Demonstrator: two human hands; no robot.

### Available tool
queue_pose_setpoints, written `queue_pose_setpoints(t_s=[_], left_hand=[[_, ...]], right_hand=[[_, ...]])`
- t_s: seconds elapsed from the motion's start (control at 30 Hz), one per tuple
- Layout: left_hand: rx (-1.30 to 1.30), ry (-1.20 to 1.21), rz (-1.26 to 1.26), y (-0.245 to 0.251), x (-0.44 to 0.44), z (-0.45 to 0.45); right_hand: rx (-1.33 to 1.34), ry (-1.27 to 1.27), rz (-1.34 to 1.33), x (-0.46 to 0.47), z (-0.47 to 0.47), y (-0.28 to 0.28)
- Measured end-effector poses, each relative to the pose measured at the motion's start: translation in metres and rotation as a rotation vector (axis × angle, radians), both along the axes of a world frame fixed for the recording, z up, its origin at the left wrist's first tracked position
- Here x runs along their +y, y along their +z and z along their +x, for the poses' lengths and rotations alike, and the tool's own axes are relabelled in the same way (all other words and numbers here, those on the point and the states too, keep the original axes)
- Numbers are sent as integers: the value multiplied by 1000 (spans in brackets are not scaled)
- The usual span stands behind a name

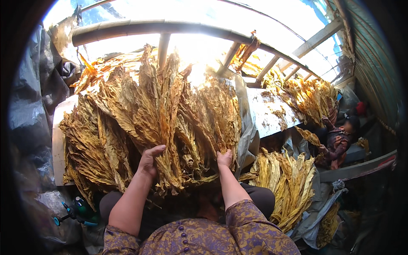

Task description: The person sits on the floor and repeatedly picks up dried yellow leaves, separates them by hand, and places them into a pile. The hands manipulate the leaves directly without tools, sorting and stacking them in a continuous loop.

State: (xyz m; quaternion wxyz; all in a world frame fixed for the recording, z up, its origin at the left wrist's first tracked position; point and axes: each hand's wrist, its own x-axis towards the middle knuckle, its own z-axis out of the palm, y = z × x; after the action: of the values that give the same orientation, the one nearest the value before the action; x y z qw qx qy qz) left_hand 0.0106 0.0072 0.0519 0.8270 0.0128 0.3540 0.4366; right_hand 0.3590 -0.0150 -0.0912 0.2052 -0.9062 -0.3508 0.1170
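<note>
Dried tobacco leaves (169, 124), brown and yellow, lie in a wide heap before me with their tips pointing away. My left hand (149, 161) is around the near end of a thick bunch, its thumb on top and its fingers hidden behind the leaves. Farther right, my right hand (225, 158) pinches the stem ends of leaves at the heap's right side. Under the heap's left side a pale board (59, 143) shows. Grey plastic sheeting (247, 124) borders the leaves on the right.
A bamboo rail (153, 27) crosses behind the heap. Yellower leaves (283, 188) are piled at my right, near a wooden beam (353, 170). Beyond, a seated person (339, 143) holds a leaf bunch (308, 136) beside another heap (314, 95). A dark bottle (83, 208) stands low at left.
</note>
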Motion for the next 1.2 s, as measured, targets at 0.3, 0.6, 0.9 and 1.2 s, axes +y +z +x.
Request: queue_pose_setpoints(t_s=[0.3, 0.6, 0.9, 1.2], left_hand=[[-33, -2, -8, -7, 1, 1], [-20, 14, -2, -5, 0, 2], [-71, -14, 1, 2, 0, 0], [-46, -15, 24, 9, -3, 2]], right_hand=[[-31, -85, 87, 14, -4, 2], [54, 197, -40, 0, 2, 4], [-194, 675, 399, -12, -9, 32], [992, -127, 414, -25, 7, 31]])
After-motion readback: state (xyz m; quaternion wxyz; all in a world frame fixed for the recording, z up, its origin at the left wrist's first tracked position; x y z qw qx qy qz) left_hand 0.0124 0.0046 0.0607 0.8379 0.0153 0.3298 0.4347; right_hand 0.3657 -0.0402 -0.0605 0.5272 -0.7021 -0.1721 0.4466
